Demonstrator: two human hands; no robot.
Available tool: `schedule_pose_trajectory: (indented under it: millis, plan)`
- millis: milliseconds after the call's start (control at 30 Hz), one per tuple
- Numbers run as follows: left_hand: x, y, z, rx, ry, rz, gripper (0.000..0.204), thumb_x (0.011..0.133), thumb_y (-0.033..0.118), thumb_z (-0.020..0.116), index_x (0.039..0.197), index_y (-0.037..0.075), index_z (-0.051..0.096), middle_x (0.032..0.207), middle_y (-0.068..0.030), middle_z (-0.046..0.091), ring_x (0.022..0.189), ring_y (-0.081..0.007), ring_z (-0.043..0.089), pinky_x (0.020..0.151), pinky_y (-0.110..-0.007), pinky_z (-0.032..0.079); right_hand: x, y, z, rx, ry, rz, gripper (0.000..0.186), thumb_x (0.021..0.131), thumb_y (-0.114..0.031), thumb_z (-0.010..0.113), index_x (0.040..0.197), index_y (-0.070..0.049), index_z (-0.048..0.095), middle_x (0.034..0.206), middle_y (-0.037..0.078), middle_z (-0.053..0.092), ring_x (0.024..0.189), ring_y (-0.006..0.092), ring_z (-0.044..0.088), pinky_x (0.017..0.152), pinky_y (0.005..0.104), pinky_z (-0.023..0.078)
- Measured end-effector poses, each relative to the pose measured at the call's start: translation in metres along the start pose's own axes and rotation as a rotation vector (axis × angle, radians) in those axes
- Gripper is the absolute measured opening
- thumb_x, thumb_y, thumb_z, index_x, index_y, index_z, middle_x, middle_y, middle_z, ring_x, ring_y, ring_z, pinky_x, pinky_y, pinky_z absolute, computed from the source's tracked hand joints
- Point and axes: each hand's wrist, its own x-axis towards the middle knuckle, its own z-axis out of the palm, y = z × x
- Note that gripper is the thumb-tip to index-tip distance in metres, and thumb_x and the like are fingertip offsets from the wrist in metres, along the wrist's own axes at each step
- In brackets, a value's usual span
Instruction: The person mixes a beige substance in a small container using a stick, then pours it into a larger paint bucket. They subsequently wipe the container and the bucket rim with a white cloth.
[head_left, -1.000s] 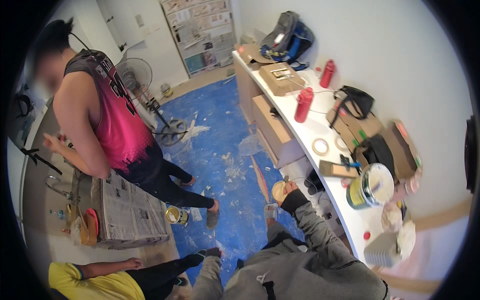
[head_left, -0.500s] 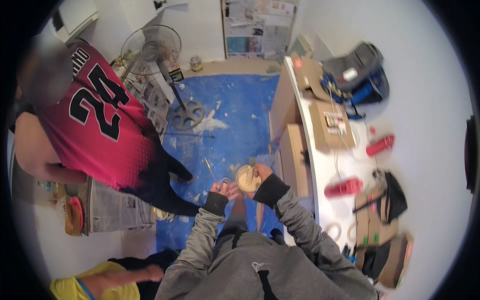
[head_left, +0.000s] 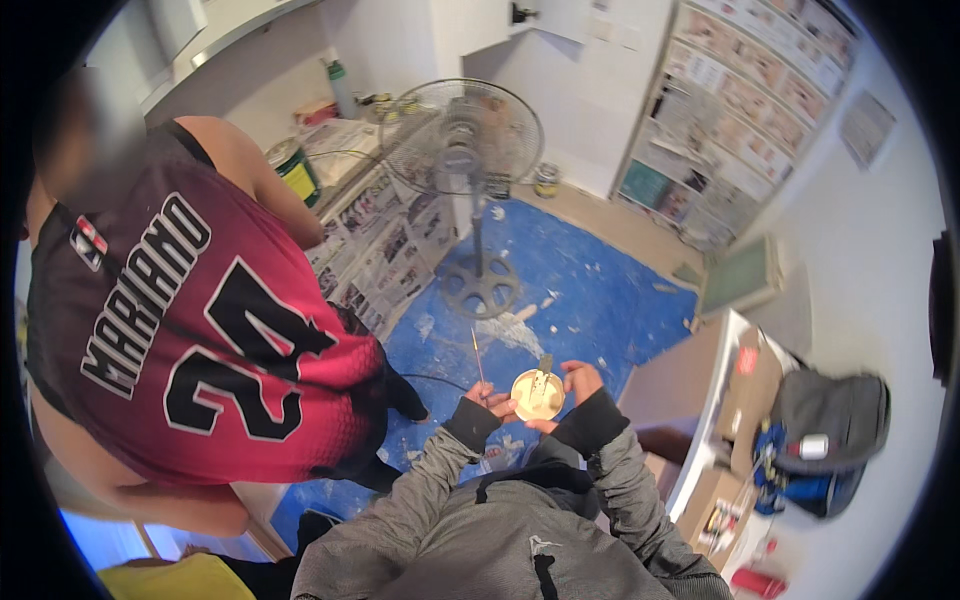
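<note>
My left hand is closed around a thin paintbrush, its slim handle pointing up and away. The fingertips of that hand meet the left rim of a small round tub holding a cream-coloured paste. My right hand curls at the tub's right side, thumb low and fingers near the upper rim. A flat greyish piece, like a small scraper, leans in the tub with its end over the far rim. My fingers hide part of the tub's side.
A person in a red and black jersey stands close on my left. Ahead is a standing fan on the stained blue floor covering. A white counter at right bears a backpack and boxes. Yellow clothing shows at lower left.
My view has swung left, so the fan and the person in the jersey sit further right. My right hand has let go of the scraper-like piece and moved to the tub's side.
</note>
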Motion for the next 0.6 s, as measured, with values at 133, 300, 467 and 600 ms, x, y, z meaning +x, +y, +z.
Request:
schedule_pose_trajectory:
  millis: [133,300,467,600]
  plan:
    - [0.075,0.017,-0.027,0.083,0.118,0.178,0.042,0.081,-0.006,0.067,0.092,0.014,0.032,0.106,-0.0195,0.059,0.097,-0.0276,0.062,0.083,-0.045,0.056,0.124,0.032,-0.042,0.068,0.014,-0.021,0.062,0.059,-0.035,0.087,0.085,-0.004,0.040,0.093,0.016,0.047,0.093,0.0302,0.051,0.080,0.0397,0.043]
    - [0.137,0.052,-0.034,-0.075,0.366,0.319,0.047,0.078,-0.008,0.070,0.090,0.012,0.030,0.106,-0.0198,0.054,0.105,-0.0291,0.059,0.081,-0.045,0.058,0.300,0.076,-0.040,0.218,0.087,-0.411,0.042,0.066,-0.012,0.081,0.082,-0.004,0.043,0.085,0.011,0.046,0.071,0.0219,0.045,0.064,0.0320,0.042]
    - [0.170,0.078,-0.027,-0.199,0.615,0.413,0.046,0.078,-0.007,0.070,0.089,0.011,0.029,0.101,-0.0177,0.054,0.098,-0.0290,0.062,0.081,-0.047,0.058,0.467,0.025,0.004,0.378,-0.137,-0.604,0.033,0.070,-0.012,0.077,0.077,-0.005,0.046,0.076,0.008,0.049,0.066,0.0202,0.049,0.062,0.0310,0.043]
    - [0.183,0.096,-0.038,-0.326,0.801,0.556,0.046,0.078,-0.006,0.070,0.090,0.010,0.029,0.094,-0.0160,0.055,0.091,-0.0282,0.064,0.076,-0.047,0.059,0.581,-0.028,0.098,0.533,-0.226,-0.656,0.022,0.075,-0.017,0.072,0.082,-0.004,0.056,0.075,0.008,0.056,0.065,0.0190,0.056,0.060,0.0326,0.047]
